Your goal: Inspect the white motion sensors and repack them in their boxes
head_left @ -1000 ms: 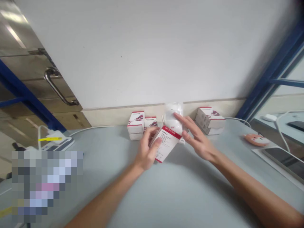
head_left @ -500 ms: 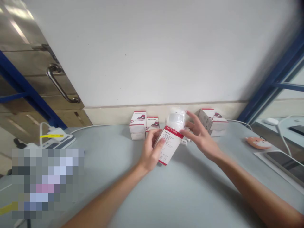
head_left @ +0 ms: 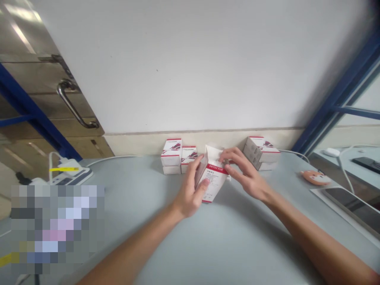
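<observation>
A white detector box [head_left: 214,184] with red bands, marked "DETECTOR", is tilted above the middle of the table. My left hand [head_left: 190,190] grips it from the left, thumb on the printed front and fingers round the side. At the raised far end, the white top flap [head_left: 213,151] stands up open. My right hand [head_left: 245,172] is closed at the box's upper right corner, thumb and curled fingers at the rim. Those fingers partly hide the opening, and the contents do not show.
Similar boxes stand stacked against the wall, at the left [head_left: 171,154] and the right [head_left: 261,152]. An orange animal-face item [head_left: 316,177] and a dark phone-like device [head_left: 353,204] lie at the right. A power strip [head_left: 78,176] sits at the left, above a blurred-out patch.
The white domed detector in clear wrap, sticking out of the box before, has gone down inside it. My right hand has moved left onto the rim, its fingers now curled.
</observation>
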`<state>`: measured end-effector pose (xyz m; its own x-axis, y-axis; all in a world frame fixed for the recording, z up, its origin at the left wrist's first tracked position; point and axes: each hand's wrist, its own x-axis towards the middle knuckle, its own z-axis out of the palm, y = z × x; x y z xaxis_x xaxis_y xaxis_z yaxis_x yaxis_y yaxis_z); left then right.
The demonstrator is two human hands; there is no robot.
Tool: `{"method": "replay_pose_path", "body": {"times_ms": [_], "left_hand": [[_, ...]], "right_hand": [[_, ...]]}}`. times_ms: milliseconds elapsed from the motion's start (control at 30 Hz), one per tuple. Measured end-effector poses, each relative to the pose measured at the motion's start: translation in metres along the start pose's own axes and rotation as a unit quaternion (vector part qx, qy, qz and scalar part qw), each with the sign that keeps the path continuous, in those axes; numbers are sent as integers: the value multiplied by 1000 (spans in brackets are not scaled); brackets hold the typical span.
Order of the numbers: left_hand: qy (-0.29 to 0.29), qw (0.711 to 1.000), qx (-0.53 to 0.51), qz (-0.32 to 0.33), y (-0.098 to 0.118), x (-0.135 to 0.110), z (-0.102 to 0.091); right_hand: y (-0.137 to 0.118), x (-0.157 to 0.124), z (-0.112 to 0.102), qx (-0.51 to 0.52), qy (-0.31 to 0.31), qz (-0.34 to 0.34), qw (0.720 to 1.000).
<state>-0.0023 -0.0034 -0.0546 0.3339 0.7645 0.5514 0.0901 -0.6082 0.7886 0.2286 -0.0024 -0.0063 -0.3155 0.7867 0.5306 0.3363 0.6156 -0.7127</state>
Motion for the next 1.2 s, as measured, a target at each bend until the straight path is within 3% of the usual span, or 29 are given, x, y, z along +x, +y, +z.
{"method": "replay_pose_path", "body": {"times_ms": [233, 400, 667, 833, 1033, 1200], "left_hand": [[-43, 998, 15, 50, -3, -2, 1], [-60, 996, 35, 59, 4, 2, -4], [-56, 991, 102, 65, 14, 8, -5], [-63, 988, 118, 72, 14, 6, -6], [-62, 990, 109, 69, 16, 7, -6], [-52, 993, 90, 51, 13, 7, -4]], "right_hand": [[-3, -5, 19, 30, 94, -36, 995], [-5, -7, 20, -22, 64, -51, 996], [-9, -6, 21, 31, 57, 12, 998], [-3, -2, 24, 162, 110, 89, 977], [-5, 2, 20, 278, 50, 159, 946], [-14, 4, 19, 276, 54, 168, 945]]}}
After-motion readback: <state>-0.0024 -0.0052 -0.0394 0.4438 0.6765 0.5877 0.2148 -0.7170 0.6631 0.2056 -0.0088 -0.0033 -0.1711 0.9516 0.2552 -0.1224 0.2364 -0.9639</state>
